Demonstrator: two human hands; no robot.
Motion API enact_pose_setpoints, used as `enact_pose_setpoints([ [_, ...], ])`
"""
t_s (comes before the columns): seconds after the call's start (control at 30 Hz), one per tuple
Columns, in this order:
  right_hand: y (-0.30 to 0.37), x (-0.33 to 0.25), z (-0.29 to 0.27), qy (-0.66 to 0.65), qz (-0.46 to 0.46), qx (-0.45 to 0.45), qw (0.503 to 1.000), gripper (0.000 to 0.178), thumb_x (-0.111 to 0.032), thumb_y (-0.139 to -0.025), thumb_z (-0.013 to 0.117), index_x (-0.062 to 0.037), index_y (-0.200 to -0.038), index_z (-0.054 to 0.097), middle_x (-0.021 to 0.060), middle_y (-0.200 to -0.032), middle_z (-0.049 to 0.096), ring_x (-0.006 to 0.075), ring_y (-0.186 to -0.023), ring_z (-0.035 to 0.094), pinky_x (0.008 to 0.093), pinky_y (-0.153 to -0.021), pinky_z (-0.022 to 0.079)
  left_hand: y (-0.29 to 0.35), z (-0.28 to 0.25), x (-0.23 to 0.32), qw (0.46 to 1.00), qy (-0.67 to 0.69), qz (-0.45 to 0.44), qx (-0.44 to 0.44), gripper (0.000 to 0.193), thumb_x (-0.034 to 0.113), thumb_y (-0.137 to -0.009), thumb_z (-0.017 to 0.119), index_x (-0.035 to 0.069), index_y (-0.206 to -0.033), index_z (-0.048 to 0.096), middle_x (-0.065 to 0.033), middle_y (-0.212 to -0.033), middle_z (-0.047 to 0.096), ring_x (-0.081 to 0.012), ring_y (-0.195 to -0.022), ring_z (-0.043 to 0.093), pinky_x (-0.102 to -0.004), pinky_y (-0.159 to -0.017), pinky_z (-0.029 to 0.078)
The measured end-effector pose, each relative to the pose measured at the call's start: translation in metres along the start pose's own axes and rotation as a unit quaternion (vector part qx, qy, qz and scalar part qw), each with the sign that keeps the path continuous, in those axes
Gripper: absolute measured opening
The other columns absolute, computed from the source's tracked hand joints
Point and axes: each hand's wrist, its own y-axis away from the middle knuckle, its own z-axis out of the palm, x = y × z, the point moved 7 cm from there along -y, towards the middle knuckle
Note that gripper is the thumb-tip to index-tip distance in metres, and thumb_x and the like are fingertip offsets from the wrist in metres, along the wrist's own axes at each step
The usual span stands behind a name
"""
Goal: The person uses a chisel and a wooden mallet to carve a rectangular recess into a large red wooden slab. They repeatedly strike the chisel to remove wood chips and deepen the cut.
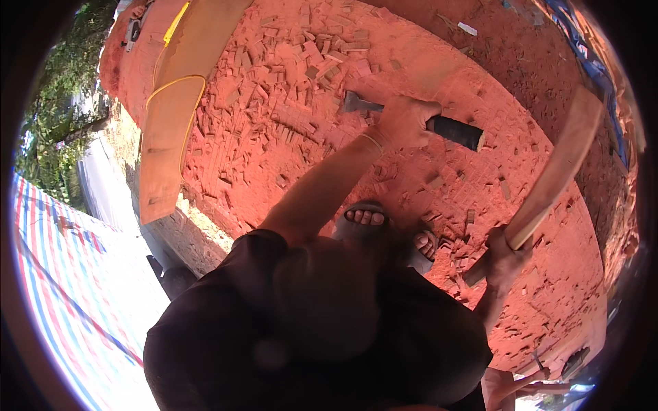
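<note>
My left hand (408, 122) is wrapped round a chisel, out in front of me over a big red wooden slab (510, 171). The chisel's flared metal blade (362, 103) points left, and its dark handle (456, 131) sticks out to the right with a pale end. To my right, my right hand (508, 259) grips a long wooden club (558, 175) near its lower end. The club's thick part rises away from me, apart from the chisel. Many wood chips (257, 92) lie on the slab before my left hand.
My sandalled feet (364, 216) are on the slab. A long brown board (164, 157) with a yellow edge curves along the left. Another person's arms (507, 387) show at the lower right, and another hand (139, 11) at the upper left. A striped sheet (65, 288) spreads at the left.
</note>
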Motion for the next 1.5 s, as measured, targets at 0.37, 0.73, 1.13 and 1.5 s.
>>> enact_pose_setpoints([
  [0.37,0.012,-0.081,0.08,0.018,0.063,-0.022,0.998,0.022,-0.006,-0.076,0.071,0.002,-0.093,0.06,0.0062,-0.074,0.064,0.0157,-0.06,0.058,0.033,-0.056,0.048,0.0,-0.014,-0.002,0.996,0.008,-0.019,0.082,0.014,0.013,-0.065,0.07,0.01,-0.073,0.059,-0.0116,-0.066,0.061,-0.035,-0.063,0.064,-0.0432,-0.054,0.047],
  [0.73,-0.015,-0.148,-0.058,-0.4,-0.116,0.167,0.894,0.017,-0.016,-0.086,0.065,-0.0014,-0.094,0.063,0.0084,-0.083,0.059,0.0192,-0.082,0.06,0.0348,-0.078,0.05,-0.003,0.005,-0.007,0.999,-0.022,-0.029,0.015,0.015,0.013,-0.064,0.069,0.011,-0.076,0.06,-0.011,-0.067,0.063,-0.0348,-0.067,0.066,-0.0444,-0.058,0.048],
  [1.13,0.04,0.037,0.03,-0.089,0.115,-0.037,0.989,0.021,-0.007,-0.075,0.073,-0.0015,-0.086,0.057,0.0028,-0.065,0.058,0.0127,-0.054,0.054,0.0298,-0.05,0.046,0.013,-0.001,-0.001,0.999,-0.028,0.014,-0.025,0.018,0.02,-0.065,0.071,0.011,-0.077,0.061,-0.0122,-0.066,0.062,-0.0361,-0.067,0.066,-0.0467,-0.06,0.049],
  [1.5,0.008,-0.048,-0.109,-0.152,-0.099,0.115,0.977,0.025,-0.018,-0.084,0.071,0.0011,-0.097,0.062,0.0075,-0.073,0.058,0.0164,-0.07,0.056,0.0322,-0.071,0.047,0.035,0.0,0.021,0.998,0.005,0.037,0.048,0.023,0.025,-0.065,0.074,0.01,-0.077,0.06,-0.0129,-0.065,0.059,-0.0365,-0.063,0.064,-0.0454,-0.054,0.047],
])
